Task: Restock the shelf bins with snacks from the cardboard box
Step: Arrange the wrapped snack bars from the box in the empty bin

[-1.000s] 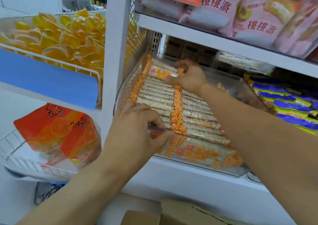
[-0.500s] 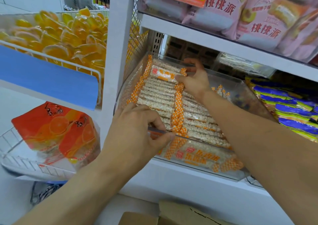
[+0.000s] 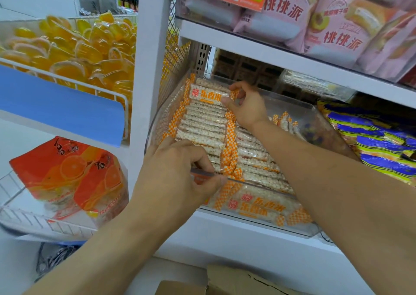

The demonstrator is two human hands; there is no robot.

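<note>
We judge the step in hand to be settling one rice-puff bar [image 3: 208,95] at the back of the clear bin [image 3: 315,123], on top of the left row of bars [image 3: 202,128]. Our right hand [image 3: 246,105] pinches the bar's right end between thumb and curled fingers; our left hand [image 3: 177,175] grips the bin's front rim near its left corner, thumb outside and fingers curled over it. Next, we think, the bar wants pressing flat in line with its row, then a reach down to the cardboard box [image 3: 225,281] below the shelf. Room is tight: the shelf above [image 3: 292,58] hangs close over the bin's back edge, wire mesh [image 3: 177,46] closes the left side, and the right row sits lower, leaving space there
</note>
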